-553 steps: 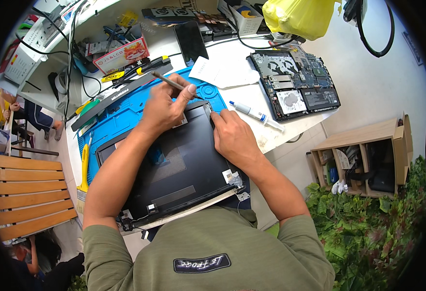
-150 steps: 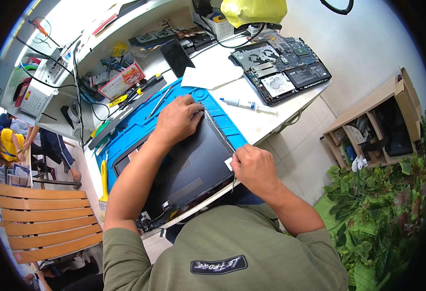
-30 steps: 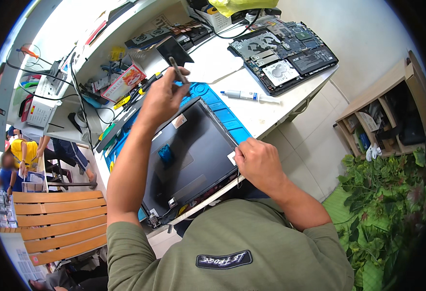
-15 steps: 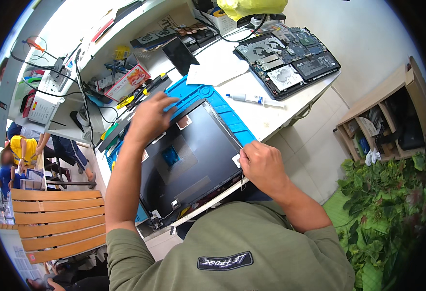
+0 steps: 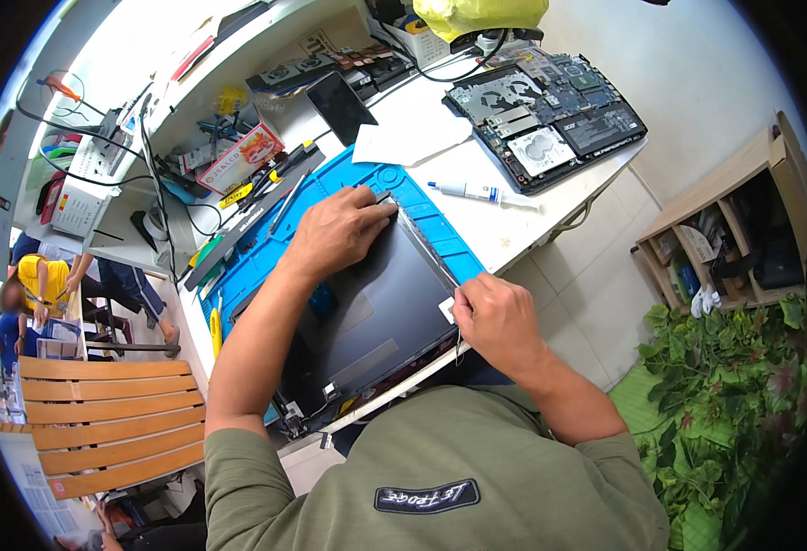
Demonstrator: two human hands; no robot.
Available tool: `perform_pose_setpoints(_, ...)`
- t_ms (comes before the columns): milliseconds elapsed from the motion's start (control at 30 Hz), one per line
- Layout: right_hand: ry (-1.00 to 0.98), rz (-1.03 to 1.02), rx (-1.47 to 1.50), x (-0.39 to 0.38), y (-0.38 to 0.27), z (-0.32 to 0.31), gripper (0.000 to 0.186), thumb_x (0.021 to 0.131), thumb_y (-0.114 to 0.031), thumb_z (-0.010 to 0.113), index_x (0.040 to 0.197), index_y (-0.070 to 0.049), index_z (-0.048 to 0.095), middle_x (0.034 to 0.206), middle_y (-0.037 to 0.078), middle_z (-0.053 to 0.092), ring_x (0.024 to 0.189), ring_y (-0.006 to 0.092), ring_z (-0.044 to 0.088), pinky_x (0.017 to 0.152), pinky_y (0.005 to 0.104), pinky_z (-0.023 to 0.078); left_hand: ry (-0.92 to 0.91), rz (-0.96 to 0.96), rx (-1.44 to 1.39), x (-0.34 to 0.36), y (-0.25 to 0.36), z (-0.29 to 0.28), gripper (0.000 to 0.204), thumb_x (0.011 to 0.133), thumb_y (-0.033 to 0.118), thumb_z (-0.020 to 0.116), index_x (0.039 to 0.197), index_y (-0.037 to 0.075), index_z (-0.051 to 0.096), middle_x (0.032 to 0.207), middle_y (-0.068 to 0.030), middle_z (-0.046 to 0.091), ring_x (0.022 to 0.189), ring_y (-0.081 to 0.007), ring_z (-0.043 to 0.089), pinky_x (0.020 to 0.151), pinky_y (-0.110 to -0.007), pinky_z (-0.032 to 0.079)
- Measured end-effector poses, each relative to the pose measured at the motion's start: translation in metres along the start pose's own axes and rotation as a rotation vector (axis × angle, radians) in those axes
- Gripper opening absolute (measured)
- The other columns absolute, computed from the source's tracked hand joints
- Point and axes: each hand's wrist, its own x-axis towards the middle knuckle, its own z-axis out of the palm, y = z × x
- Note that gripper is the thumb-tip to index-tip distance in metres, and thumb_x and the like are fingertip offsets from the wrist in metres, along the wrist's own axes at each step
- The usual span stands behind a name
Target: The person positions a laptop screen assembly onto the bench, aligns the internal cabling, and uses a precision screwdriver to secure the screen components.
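Observation:
A dark, flat laptop lid (image 5: 394, 285) lies on the blue repair mat (image 5: 454, 250). My left hand (image 5: 337, 234) is at the lid's far corner, its fingers bent and closed on the edge there. At the right corner, beside a small white patch (image 5: 446, 310), my right hand (image 5: 497, 317) pinches the lid's edge. A thin cable hangs below that hand. My left forearm hides the lid's left part. Near the lid's lower left corner sits a small connector with wires (image 5: 332, 390).
An opened laptop base (image 5: 559, 129) with bare boards stands at the table's far right. A syringe (image 5: 468, 191) and white paper (image 5: 412, 135) lie nearer. Tools and a printed box (image 5: 242, 158) crowd the left back. Other people are far left, past a wooden bench (image 5: 109, 413).
My left hand has moved right and nearer, from the mat's left side to the lid's far corner, and its spread fingers have closed. My right hand has stayed at its corner.

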Motion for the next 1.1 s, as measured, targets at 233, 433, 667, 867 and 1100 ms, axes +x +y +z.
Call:
perform_pose_setpoints(233, 0.013, 0.039, 0.026, -0.001, 0.001, 0.000, 0.012, 0.089, -0.009, 0.078, 0.085, -0.002, 0.069, 0.083, 0.016, 0.069, 0.077, 0.0372, 0.073, 0.069, 0.0479, 0.060, 0.017, -0.002, 0.039, -0.001, 0.002, 0.007, 0.029, 0.096, 0.018, 0.078, 0.125, 0.019, 0.084, 0.107, -0.0048, 0.072, 0.098, -0.0284, 0.069, 0.082, -0.042, 0.059)
perform_pose_setpoints(433, 0.019, 0.068, 0.060, 0.016, -0.006, -0.014, 0.015, 0.090, -0.014, 0.081, 0.091, -0.001, 0.073, 0.090, 0.019, 0.071, 0.085, 0.0393, 0.074, 0.075, 0.0490, 0.059, 0.018, -0.005, 0.079, -0.002, 0.007, 0.008, 0.031, 0.097, 0.020, 0.077, 0.127, 0.018, 0.082, 0.104, -0.0040, 0.070, 0.097, -0.0275, 0.069, 0.080, -0.041, 0.059)
perform_pose_setpoints(667, -0.034, -0.003, 0.096, 0.084, 0.013, 0.010, 0.026, 0.094, -0.023, 0.080, 0.097, 0.003, 0.076, 0.094, 0.022, 0.073, 0.090, 0.0421, 0.075, 0.082, 0.0519, 0.060, 0.018, -0.012, 0.078, 0.000, 0.012, 0.011, 0.030, 0.098, 0.020, 0.075, 0.127, 0.016, 0.080, 0.101, -0.0044, 0.069, 0.095, -0.0274, 0.068, 0.078, -0.042, 0.059)
perform_pose_setpoints(867, -0.095, 0.005, -0.019, 0.132, 0.025, 0.051, 0.021, 0.094, -0.021, 0.079, 0.095, 0.000, 0.081, 0.094, 0.022, 0.078, 0.090, 0.0441, 0.076, 0.084, 0.0528, 0.060, 0.026, -0.018, 0.080, -0.001, 0.007, 0.009, 0.024, 0.101, 0.023, 0.071, 0.123, 0.019, 0.081, 0.101, -0.0047, 0.070, 0.098, -0.0281, 0.070, 0.077, -0.044, 0.062)
perform_pose_setpoints(1100, -0.057, 0.062, 0.030, 0.142, 0.024, 0.063, 0.020, 0.090, -0.019, 0.079, 0.084, 0.000, 0.080, 0.083, 0.025, 0.078, 0.083, 0.0448, 0.078, 0.082, 0.0526, 0.063, 0.020, -0.020, 0.016, -0.003, -0.004, 0.008, 0.023, 0.097, 0.021, 0.077, 0.119, 0.022, 0.084, 0.099, -0.0042, 0.070, 0.096, -0.0287, 0.071, 0.078, -0.043, 0.059)
